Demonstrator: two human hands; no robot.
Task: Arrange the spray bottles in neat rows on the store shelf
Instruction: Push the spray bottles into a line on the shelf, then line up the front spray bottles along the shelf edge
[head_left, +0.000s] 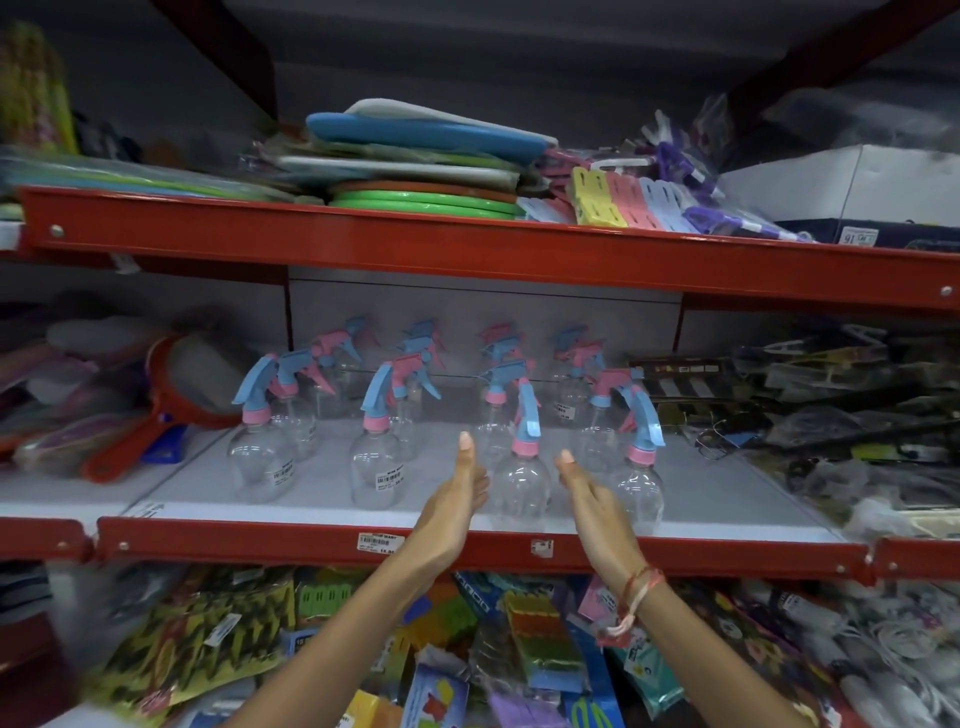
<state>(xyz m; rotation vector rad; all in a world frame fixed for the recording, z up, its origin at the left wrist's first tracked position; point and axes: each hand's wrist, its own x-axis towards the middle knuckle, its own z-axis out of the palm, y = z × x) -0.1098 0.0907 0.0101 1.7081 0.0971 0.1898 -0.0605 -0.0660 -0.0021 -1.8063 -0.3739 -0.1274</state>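
Observation:
Several clear spray bottles with pink and blue trigger heads stand in rows on the white middle shelf (727, 499). One front-row spray bottle (522, 483) stands between my two hands. My left hand (457, 499) is just left of it, fingers straight and together, palm facing the bottle. My right hand (587, 493) is just right of it, fingers extended, a red thread on the wrist. Neither hand grips the bottle; I cannot tell whether the palms touch it. Other front bottles stand at the left (260, 467), centre-left (376, 467) and right (641, 493).
A red shelf rail (260, 545) with a price label runs along the front edge. A red-handled strainer (161, 410) and packets lie at the left, dark packaged goods (831, 415) at the right. Upper shelf holds boards and clothes pegs (618, 202); packets fill the lower shelf.

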